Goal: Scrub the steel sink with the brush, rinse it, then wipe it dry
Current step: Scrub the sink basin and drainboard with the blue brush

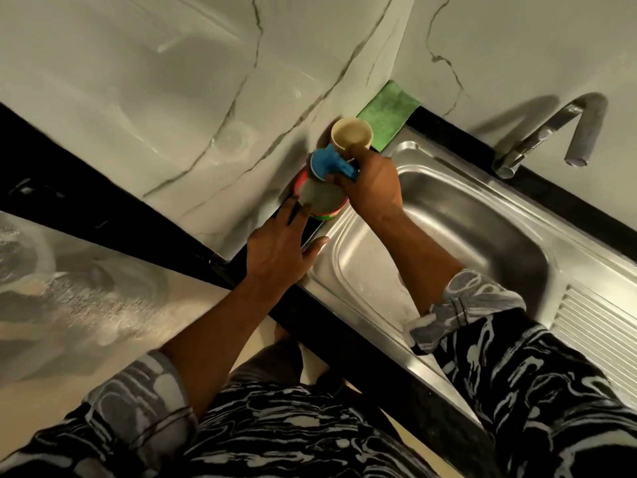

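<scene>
The blue brush (331,163) is gripped in the right hand (374,188), just above a round tub (322,201) at the sink's (482,229) far left corner. The left hand (279,250), fingers spread, touches the tub. A cup (351,134) and a green cloth (387,113) lie behind.

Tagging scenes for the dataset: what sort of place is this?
Most likely a home kitchen, at the sink corner. A steel sink with a ribbed drainboard sits in a black counter, a steel faucet stands at the marble-look wall, and the right hand holds a blue brush.
</scene>
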